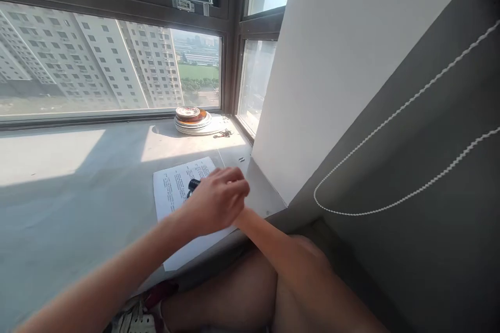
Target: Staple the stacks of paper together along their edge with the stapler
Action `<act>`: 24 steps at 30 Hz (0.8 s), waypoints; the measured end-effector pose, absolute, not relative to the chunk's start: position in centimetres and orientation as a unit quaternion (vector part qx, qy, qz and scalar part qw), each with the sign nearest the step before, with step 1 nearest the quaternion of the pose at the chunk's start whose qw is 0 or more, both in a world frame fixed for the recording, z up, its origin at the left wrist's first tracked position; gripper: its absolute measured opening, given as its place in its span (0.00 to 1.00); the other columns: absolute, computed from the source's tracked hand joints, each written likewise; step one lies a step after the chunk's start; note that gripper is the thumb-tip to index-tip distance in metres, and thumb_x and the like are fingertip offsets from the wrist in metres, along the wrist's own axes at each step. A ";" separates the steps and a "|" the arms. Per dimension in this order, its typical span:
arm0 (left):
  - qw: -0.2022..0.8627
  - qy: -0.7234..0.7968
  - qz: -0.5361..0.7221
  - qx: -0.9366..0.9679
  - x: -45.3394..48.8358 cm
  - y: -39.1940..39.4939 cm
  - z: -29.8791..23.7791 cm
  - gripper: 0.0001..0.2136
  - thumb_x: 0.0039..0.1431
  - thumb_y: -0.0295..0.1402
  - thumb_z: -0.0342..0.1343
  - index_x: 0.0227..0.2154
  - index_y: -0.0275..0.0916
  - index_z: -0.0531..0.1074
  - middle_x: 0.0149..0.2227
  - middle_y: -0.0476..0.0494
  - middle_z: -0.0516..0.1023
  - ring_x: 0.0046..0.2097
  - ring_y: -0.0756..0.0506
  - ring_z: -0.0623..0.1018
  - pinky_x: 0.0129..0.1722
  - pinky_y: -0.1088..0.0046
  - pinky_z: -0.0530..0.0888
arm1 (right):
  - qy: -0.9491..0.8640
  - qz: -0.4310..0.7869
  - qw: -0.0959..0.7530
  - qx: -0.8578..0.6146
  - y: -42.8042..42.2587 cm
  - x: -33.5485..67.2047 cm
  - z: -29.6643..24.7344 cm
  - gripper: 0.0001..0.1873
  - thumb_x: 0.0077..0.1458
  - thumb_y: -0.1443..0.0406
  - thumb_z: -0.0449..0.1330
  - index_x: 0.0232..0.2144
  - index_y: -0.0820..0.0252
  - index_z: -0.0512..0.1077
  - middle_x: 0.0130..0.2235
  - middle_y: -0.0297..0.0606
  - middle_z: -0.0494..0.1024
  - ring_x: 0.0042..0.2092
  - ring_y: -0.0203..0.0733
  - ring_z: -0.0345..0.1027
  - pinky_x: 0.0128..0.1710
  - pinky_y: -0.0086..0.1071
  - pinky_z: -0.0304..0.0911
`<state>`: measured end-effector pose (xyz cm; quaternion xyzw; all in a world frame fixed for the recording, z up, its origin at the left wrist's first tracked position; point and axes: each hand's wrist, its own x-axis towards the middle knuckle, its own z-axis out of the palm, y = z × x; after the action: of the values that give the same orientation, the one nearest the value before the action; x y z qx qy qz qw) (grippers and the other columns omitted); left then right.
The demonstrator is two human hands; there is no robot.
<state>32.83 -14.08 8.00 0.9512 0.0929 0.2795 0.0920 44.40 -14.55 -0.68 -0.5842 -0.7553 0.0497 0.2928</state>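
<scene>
My left hand [222, 195] is closed, its fingers curled, above a printed sheet of paper [172, 187] on the grey window sill. Behind it my right hand [242, 217] is mostly hidden; only the wrist side shows, and the two hands overlap. A short black cylinder [193, 184] with a dark cord loop sticks out to the left from behind my left hand. Its far part is covered, so I cannot tell which hand grips it. Two small silvery pieces [241, 159] lie on the sill beyond my hands.
A stack of plates [192, 119] stands in the window corner, with a small dark bunch of items [223, 134] beside it. A white wall [312, 62] rises at right, where a beaded blind chain [353, 214] hangs. My legs are below the sill edge.
</scene>
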 end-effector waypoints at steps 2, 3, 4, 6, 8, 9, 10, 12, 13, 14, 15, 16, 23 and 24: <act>0.114 -0.038 0.161 0.980 37.1 -19.4 7.1 0.06 0.70 0.36 0.56 0.39 0.41 0.76 0.42 0.40 0.79 0.40 0.41 0.78 0.40 0.60 0.74 | -0.755 0.045 0.296 -0.583 -14.6 44.3 -1.0 0.22 0.69 0.57 0.60 0.63 0.50 0.70 0.50 0.42 0.84 0.51 0.52 0.79 0.46 0.45 0.74; 0.117 -0.102 0.122 0.980 39.3 -21.6 6.3 0.09 0.70 0.39 0.58 0.42 0.40 0.77 0.43 0.40 0.79 0.41 0.40 0.78 0.41 0.59 0.75 | -0.756 0.047 0.294 -0.583 -14.6 44.3 -1.1 0.26 0.69 0.56 0.61 0.66 0.52 0.68 0.51 0.43 0.84 0.52 0.53 0.79 0.47 0.45 0.74; 0.132 -0.144 0.100 0.976 41.4 -23.3 5.4 0.12 0.70 0.43 0.59 0.46 0.40 0.77 0.45 0.39 0.80 0.43 0.39 0.79 0.42 0.58 0.76 | -0.757 0.049 0.290 -0.584 -14.6 44.3 -1.3 0.29 0.69 0.55 0.61 0.68 0.54 0.66 0.52 0.44 0.84 0.53 0.53 0.79 0.48 0.45 0.73; 0.194 -0.208 0.057 0.957 44.7 -25.6 4.0 0.15 0.70 0.46 0.60 0.51 0.42 0.77 0.47 0.41 0.82 0.46 0.40 0.80 0.46 0.60 0.78 | -0.759 0.051 0.279 -0.586 -14.6 44.4 -1.5 0.31 0.70 0.54 0.61 0.70 0.55 0.64 0.54 0.45 0.84 0.54 0.53 0.78 0.49 0.43 0.72; 0.231 -0.279 0.026 0.932 46.7 -26.6 3.4 0.17 0.69 0.50 0.61 0.51 0.44 0.76 0.50 0.43 0.82 0.49 0.40 0.80 0.49 0.60 0.78 | -0.760 0.049 0.269 -0.589 -14.6 44.5 -1.6 0.31 0.71 0.54 0.59 0.71 0.55 0.64 0.54 0.46 0.84 0.54 0.53 0.78 0.49 0.42 0.71; 0.238 -0.301 0.020 0.923 47.1 -26.7 3.3 0.19 0.68 0.52 0.61 0.51 0.45 0.76 0.51 0.44 0.82 0.50 0.39 0.80 0.48 0.59 0.78 | -0.761 0.046 0.266 -0.590 -14.6 44.5 -1.5 0.30 0.71 0.54 0.59 0.70 0.55 0.64 0.53 0.46 0.84 0.54 0.53 0.78 0.48 0.42 0.71; 0.238 -0.314 0.019 0.919 47.2 -26.7 3.3 0.20 0.66 0.54 0.62 0.52 0.47 0.76 0.53 0.44 0.82 0.50 0.38 0.80 0.48 0.58 0.78 | -0.761 0.042 0.263 -0.591 -14.6 44.5 -1.5 0.29 0.72 0.54 0.59 0.70 0.56 0.65 0.52 0.46 0.84 0.53 0.53 0.78 0.47 0.42 0.71; 0.219 -0.317 0.031 0.922 46.3 -26.0 3.4 0.20 0.64 0.55 0.64 0.51 0.48 0.77 0.53 0.44 0.81 0.51 0.37 0.80 0.47 0.57 0.77 | -0.759 0.031 0.262 -0.595 -14.7 44.4 -1.3 0.28 0.72 0.54 0.59 0.68 0.55 0.66 0.50 0.45 0.85 0.51 0.53 0.79 0.45 0.41 0.70; 0.202 -0.316 0.040 0.926 45.4 -25.4 3.5 0.19 0.64 0.54 0.65 0.50 0.49 0.77 0.52 0.43 0.81 0.51 0.38 0.80 0.48 0.58 0.77 | -0.758 0.025 0.262 -0.597 -14.9 44.4 -1.2 0.27 0.71 0.54 0.59 0.68 0.56 0.66 0.50 0.45 0.85 0.50 0.52 0.79 0.44 0.40 0.70; 0.182 -0.313 0.058 0.930 44.3 -24.5 3.5 0.17 0.65 0.51 0.65 0.50 0.49 0.77 0.53 0.43 0.80 0.53 0.38 0.79 0.49 0.59 0.76 | -0.758 0.018 0.263 -0.597 -15.0 44.3 -1.1 0.27 0.71 0.54 0.59 0.67 0.56 0.67 0.49 0.44 0.85 0.50 0.52 0.79 0.43 0.39 0.69; 0.157 -0.311 0.081 0.934 43.1 -23.5 3.5 0.16 0.66 0.48 0.65 0.51 0.47 0.76 0.54 0.41 0.80 0.56 0.38 0.77 0.49 0.59 0.74 | -0.758 0.010 0.266 -0.596 -15.2 44.3 -1.0 0.26 0.72 0.54 0.59 0.66 0.56 0.67 0.49 0.42 0.85 0.50 0.51 0.79 0.43 0.38 0.69; 0.128 -0.302 0.095 0.940 41.9 -22.4 3.5 0.16 0.67 0.45 0.66 0.51 0.46 0.76 0.54 0.41 0.79 0.55 0.38 0.77 0.47 0.60 0.73 | -0.758 -0.001 0.269 -0.595 -15.3 44.3 -0.9 0.24 0.72 0.54 0.59 0.65 0.56 0.67 0.49 0.41 0.85 0.49 0.49 0.78 0.43 0.38 0.68; 0.031 -0.273 0.125 0.953 39.5 -21.6 3.5 0.12 0.66 0.39 0.66 0.49 0.45 0.75 0.51 0.41 0.78 0.48 0.39 0.74 0.43 0.60 0.68 | -0.766 -0.016 0.263 -0.586 -14.8 44.5 -0.9 0.23 0.73 0.53 0.58 0.62 0.57 0.66 0.48 0.37 0.84 0.49 0.46 0.78 0.43 0.35 0.68; 0.034 -0.293 0.130 0.947 40.2 -22.7 3.4 0.15 0.66 0.40 0.66 0.53 0.46 0.75 0.54 0.41 0.78 0.51 0.39 0.73 0.45 0.60 0.67 | -0.768 -0.013 0.261 -0.585 -14.6 44.5 -1.0 0.23 0.74 0.53 0.57 0.63 0.57 0.65 0.49 0.38 0.84 0.50 0.46 0.78 0.43 0.35 0.68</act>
<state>40.16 -22.74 3.35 0.9466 -0.2929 0.1303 0.0338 44.53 -14.64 -1.01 -0.5854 -0.7676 -0.0128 0.2608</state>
